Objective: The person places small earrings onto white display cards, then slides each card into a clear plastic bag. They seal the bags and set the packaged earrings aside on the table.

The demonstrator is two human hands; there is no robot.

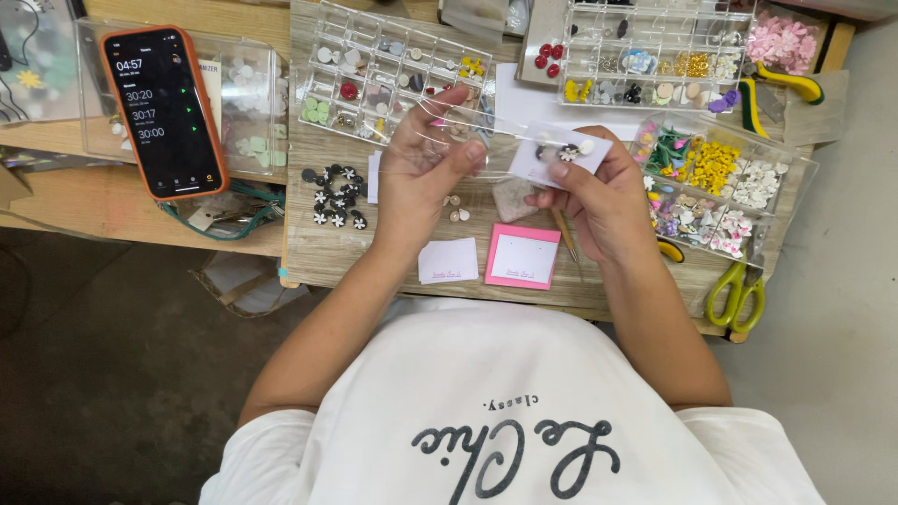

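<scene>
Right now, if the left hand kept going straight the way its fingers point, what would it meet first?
Probably the clear compartment box of small beads, just beyond the left hand and the clear sleeve it pinches. Depth is unclear; it may pass above.

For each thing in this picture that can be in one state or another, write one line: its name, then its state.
Phone: screen lit, propped up.
Bead organiser box: lid open.
Green scissors: shut.
Left hand: pinching a clear sleeve.
Right hand: holding a white earring card.

phone (164, 112) lies left on a box (253, 93) — bead trays (393, 70) behind the hands (426, 173), scissors (737, 295) far right.
</scene>
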